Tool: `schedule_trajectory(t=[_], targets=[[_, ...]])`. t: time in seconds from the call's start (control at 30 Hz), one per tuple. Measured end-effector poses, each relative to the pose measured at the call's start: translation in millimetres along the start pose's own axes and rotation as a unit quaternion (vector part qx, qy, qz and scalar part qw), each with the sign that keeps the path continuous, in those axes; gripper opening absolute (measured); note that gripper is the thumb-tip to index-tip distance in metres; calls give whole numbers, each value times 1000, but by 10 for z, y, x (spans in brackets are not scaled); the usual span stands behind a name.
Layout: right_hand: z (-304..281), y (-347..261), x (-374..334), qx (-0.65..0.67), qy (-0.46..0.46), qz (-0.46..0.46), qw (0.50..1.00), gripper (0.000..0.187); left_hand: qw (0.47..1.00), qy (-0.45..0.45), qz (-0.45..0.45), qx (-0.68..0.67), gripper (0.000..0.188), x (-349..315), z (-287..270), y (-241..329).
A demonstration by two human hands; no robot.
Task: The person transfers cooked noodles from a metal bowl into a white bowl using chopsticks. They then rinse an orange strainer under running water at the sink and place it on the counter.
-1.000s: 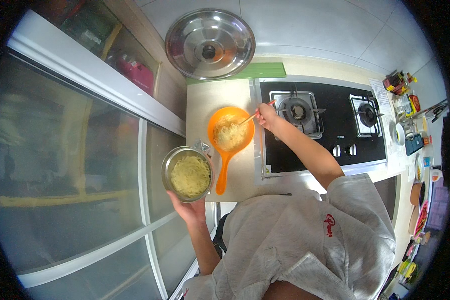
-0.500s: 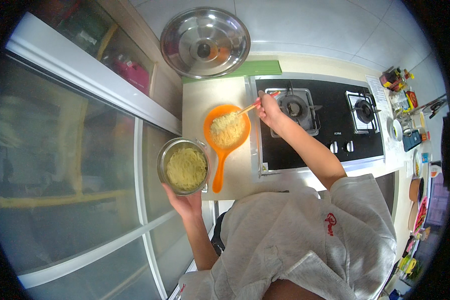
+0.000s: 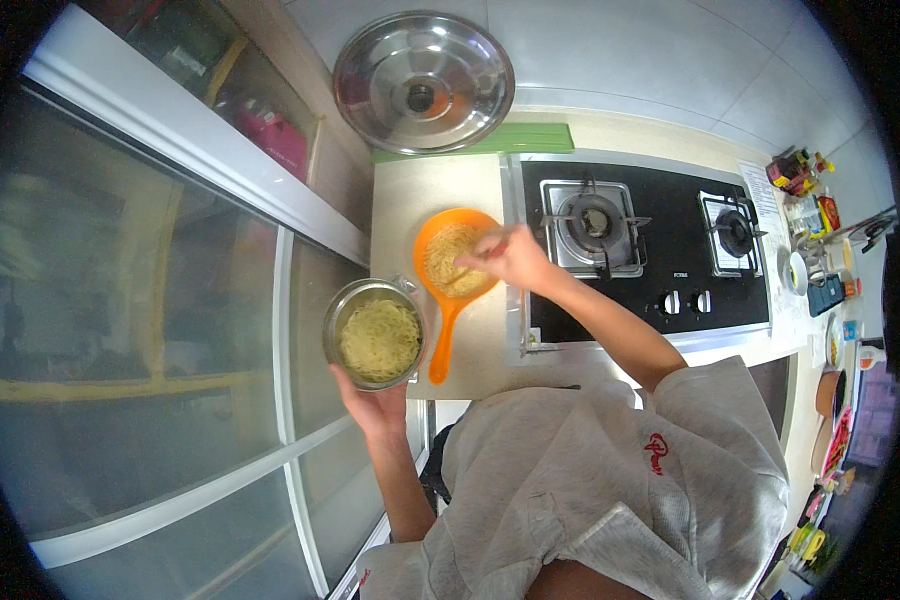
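My left hand (image 3: 375, 408) is closed on the lower side of a round steel bowl (image 3: 334, 322), holding it at the counter's left edge by the glass door. Pale yellow, noodle-like strands (image 3: 380, 340) lie heaped in it. To its right, an orange long-handled scoop (image 3: 444, 345) rests on the counter, its round basin holding more pale yellow strands (image 3: 450, 258). My right hand (image 3: 515, 258) is over the basin's right side, closed on chopsticks (image 3: 470, 268) that reach down into those strands. The chopsticks are blurred and partly hidden by my fingers.
A black two-burner gas hob (image 3: 660, 250) takes up the counter on the right. Behind stands a large steel lid (image 3: 395, 80) over a green board (image 3: 525, 137). Frosted sliding doors (image 3: 170, 350) border the left side. Bottles (image 3: 795, 172) stand at far right.
My right hand has moved left and down, bringing the chopsticks deeper into the strands in the scoop. The heap there looks flatter. My left hand still holds the bowl in nearly the same place.
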State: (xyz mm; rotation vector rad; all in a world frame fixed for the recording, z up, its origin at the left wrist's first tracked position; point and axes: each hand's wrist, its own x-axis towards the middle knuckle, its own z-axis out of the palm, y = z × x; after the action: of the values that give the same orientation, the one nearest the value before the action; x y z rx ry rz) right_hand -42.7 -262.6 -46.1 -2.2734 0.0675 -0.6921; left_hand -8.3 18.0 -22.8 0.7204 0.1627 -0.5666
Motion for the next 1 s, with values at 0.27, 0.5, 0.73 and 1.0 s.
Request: schedule_trajectory(t=[0.27, 0.5, 0.73, 1.0], targets=[[105, 16, 144, -84, -137, -247, 956, 23, 1000, -10, -21, 10, 67, -12, 37, 4], [-276, -53, 232, 193, 23, 203, 960, 34, 1000, 12, -19, 19, 66, -45, -56, -13], [-174, 311, 322, 209, 48, 202, 956, 32, 1000, 15, -17, -2, 67, -88, 33, 31], [140, 265, 158, 34, -151, -166, 974, 37, 999, 19, -15, 28, 69, -89, -30, 52]])
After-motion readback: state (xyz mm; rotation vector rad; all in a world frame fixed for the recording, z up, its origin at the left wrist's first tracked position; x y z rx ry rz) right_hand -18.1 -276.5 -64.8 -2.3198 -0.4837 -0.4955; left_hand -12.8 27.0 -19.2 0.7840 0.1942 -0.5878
